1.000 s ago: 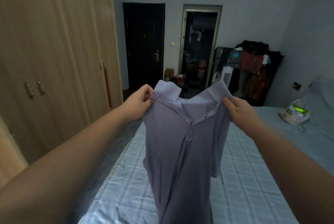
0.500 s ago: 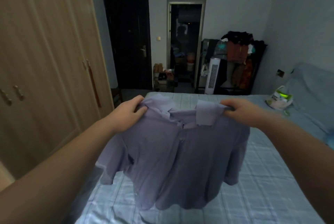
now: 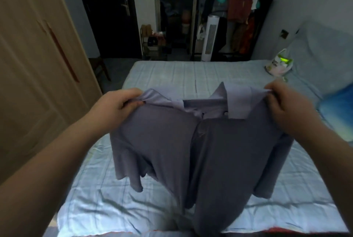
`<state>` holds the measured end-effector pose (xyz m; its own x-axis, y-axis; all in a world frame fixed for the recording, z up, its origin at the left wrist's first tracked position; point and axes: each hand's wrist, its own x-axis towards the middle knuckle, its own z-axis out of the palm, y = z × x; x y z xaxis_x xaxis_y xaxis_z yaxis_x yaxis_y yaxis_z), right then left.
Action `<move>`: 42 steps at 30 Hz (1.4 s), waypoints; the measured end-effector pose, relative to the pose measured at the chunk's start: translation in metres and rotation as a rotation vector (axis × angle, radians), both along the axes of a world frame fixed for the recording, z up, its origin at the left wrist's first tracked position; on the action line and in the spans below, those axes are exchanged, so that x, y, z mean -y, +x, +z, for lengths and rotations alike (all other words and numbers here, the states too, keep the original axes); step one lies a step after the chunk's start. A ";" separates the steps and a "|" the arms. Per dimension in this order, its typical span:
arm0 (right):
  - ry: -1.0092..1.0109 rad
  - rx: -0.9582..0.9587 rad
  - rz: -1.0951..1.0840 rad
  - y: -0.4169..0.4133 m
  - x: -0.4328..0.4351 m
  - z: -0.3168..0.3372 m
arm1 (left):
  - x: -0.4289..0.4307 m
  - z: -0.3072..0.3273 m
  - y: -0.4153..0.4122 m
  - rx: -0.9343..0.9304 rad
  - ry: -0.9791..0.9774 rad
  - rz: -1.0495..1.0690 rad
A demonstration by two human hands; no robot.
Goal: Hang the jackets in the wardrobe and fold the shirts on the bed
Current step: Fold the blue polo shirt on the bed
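Shirt, lavender, collared, apparently short-sleeved.

Moved the left hand and right hand well apart since a second ago, from pinching the bunched collar tips close together to gripping the shirt out at its shoulders. Opened the shirt from a narrow hanging column into a wide spread front, both short sleeves now drooping at the sides, and brought it lower over the bed. Tipped the view downward too, losing the handles of the wardrobe.
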<state>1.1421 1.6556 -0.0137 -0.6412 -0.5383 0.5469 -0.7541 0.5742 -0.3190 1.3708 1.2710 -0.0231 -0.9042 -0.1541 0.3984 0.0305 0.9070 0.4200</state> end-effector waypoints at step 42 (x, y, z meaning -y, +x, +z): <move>0.447 0.421 -0.099 -0.375 0.137 -0.565 | 0.029 -0.537 -0.421 0.514 0.177 0.452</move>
<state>0.7673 1.5187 -0.5782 -0.8115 -0.5836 -0.0281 -0.5522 0.7818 -0.2897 0.9495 1.2420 -0.5601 -0.8031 -0.5820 -0.1276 -0.5750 0.7008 0.4222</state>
